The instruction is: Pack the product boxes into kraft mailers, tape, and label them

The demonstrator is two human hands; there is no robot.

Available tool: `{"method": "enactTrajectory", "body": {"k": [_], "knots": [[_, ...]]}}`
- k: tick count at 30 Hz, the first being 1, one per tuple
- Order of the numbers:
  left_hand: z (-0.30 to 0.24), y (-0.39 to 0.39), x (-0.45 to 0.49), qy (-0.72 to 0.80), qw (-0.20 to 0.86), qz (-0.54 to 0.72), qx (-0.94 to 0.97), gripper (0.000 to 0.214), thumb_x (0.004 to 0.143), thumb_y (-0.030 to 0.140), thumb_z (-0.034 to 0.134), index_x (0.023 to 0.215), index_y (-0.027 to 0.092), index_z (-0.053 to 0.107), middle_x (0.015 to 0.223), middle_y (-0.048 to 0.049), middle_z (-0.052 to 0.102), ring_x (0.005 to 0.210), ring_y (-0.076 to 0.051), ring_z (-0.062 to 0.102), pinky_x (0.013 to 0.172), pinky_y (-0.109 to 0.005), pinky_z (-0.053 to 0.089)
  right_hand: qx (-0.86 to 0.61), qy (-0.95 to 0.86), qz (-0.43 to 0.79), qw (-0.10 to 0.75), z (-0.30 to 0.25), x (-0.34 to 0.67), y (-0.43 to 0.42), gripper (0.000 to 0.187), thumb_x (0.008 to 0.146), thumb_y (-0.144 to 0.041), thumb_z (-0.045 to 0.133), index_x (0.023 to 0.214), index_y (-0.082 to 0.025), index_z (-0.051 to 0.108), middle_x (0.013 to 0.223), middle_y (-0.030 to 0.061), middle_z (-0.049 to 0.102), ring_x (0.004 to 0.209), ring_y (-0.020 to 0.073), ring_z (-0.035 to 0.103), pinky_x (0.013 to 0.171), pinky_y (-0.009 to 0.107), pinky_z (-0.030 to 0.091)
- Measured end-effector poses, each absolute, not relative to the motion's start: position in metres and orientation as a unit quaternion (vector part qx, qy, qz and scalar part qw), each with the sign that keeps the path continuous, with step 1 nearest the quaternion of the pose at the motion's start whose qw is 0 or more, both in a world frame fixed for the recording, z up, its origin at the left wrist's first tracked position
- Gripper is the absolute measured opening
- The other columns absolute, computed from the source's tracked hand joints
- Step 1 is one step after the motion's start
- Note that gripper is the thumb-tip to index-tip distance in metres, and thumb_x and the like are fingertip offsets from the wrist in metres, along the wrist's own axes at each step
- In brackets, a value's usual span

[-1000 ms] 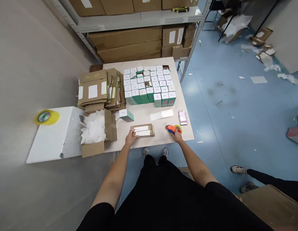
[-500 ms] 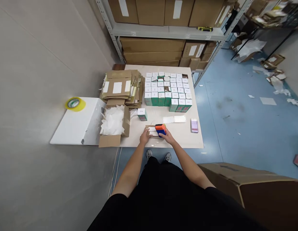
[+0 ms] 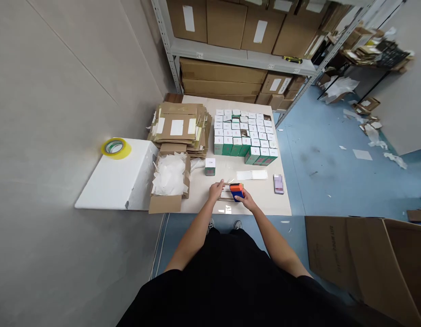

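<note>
My right hand is wrapped round an orange and blue tape dispenser, which rests over the right part of a small flat cardboard box with a white label. At the box's left end is my left hand, its fingertips pinched together by the upper corner; whatever lies between them is too small to make out. Behind the hands stands a single white and green carton. A white paper strip lies farther back, right of centre.
Rows of white and green cartons fill the table's back. Flattened cardboard is stacked at left, behind an open box of white paper. A yellow tape roll sits on a white block. A large cardboard box stands right.
My left hand has drawn up to the box's far left corner, its fingers closing from a spread hold. The dispenser stays over the box in my right hand. The camera view has shifted.
</note>
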State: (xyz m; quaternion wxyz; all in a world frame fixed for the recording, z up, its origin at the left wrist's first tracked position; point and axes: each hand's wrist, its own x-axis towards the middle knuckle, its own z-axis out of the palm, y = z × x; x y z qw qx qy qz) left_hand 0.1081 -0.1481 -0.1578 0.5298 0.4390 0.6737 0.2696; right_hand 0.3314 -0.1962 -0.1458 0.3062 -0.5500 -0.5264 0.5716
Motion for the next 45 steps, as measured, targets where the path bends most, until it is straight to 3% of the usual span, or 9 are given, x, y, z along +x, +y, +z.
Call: {"method": "enactTrajectory", "body": {"k": [3,6,12,20,24,33,45], "knots": [[-0.139,-0.121,0.108,0.596,0.691,0.197,0.357,0.081,0.087,0.088,0.042,0.087,0.014,0.076,0.077,-0.0144,0.074,0.073,-0.023,0.070,0.061,-0.031,0.052,-0.537,-0.521,0.580,0.323,-0.146,0.332,-0.195,0.070,0.077,-0.059,0.077,0.133,-0.019,0.061,0.122,0.0098,0.071,0.109,0.0278,0.066,0.101,0.046,0.053],[-0.126,-0.109,0.107,0.562,0.743,0.208,0.300,0.073,0.084,0.084,0.055,0.085,0.014,0.074,0.076,-0.0131,0.074,0.065,-0.018,0.067,0.055,-0.027,0.048,-0.521,-0.517,0.586,0.342,-0.147,0.333,-0.193,0.068,0.076,-0.058,0.080,0.130,-0.020,0.064,0.119,0.0089,0.072,0.109,0.0278,0.067,0.102,0.046,0.052],[-0.112,-0.111,0.096,0.579,0.651,0.357,0.335,0.044,0.080,0.056,0.080,0.089,0.014,0.072,0.088,-0.0124,0.077,0.075,-0.017,0.071,0.063,-0.025,0.051,-0.509,-0.531,0.594,0.326,-0.144,0.340,-0.188,0.064,0.076,-0.057,0.080,0.127,-0.021,0.067,0.113,0.0065,0.074,0.104,0.0270,0.068,0.098,0.045,0.054],[-0.099,-0.109,0.071,0.624,0.461,0.425,0.466,0.036,0.082,0.052,0.075,0.086,0.017,0.075,0.077,-0.0054,0.075,0.073,-0.018,0.068,0.073,-0.030,0.056,-0.500,-0.596,0.588,0.220,-0.115,0.363,-0.172,0.062,0.080,-0.062,0.076,0.126,-0.021,0.071,0.105,0.0049,0.077,0.095,0.0265,0.069,0.090,0.041,0.055],[-0.095,-0.121,0.072,0.634,0.414,0.444,0.479,0.030,0.084,0.046,0.072,0.088,0.017,0.078,0.077,-0.0048,0.075,0.075,-0.019,0.068,0.075,-0.030,0.056,-0.543,-0.625,0.521,0.205,-0.103,0.368,-0.165,0.053,0.084,-0.067,0.071,0.109,-0.021,0.077,0.091,0.0047,0.077,0.083,0.0254,0.069,0.080,0.037,0.054],[-0.106,-0.145,0.079,0.640,0.412,0.508,0.404,0.032,0.079,0.046,0.077,0.089,0.015,0.081,0.080,-0.0055,0.077,0.074,-0.019,0.069,0.075,-0.031,0.057,-0.588,-0.661,0.456,0.095,-0.081,0.374,-0.147,0.057,0.080,-0.077,0.068,0.083,-0.020,0.071,0.078,0.0034,0.073,0.071,0.0192,0.064,0.062,0.025,0.042],[-0.118,-0.138,0.075,0.637,0.420,0.523,0.380,0.029,0.080,0.041,0.078,0.091,0.014,0.082,0.084,-0.0072,0.078,0.075,-0.019,0.070,0.078,-0.033,0.059,-0.620,-0.697,0.359,-0.013,-0.081,0.387,-0.134,0.062,0.080,-0.083,0.060,0.070,-0.022,0.059,0.070,0.0029,0.065,0.069,0.0187,0.059,0.057,0.026,0.032]]}}
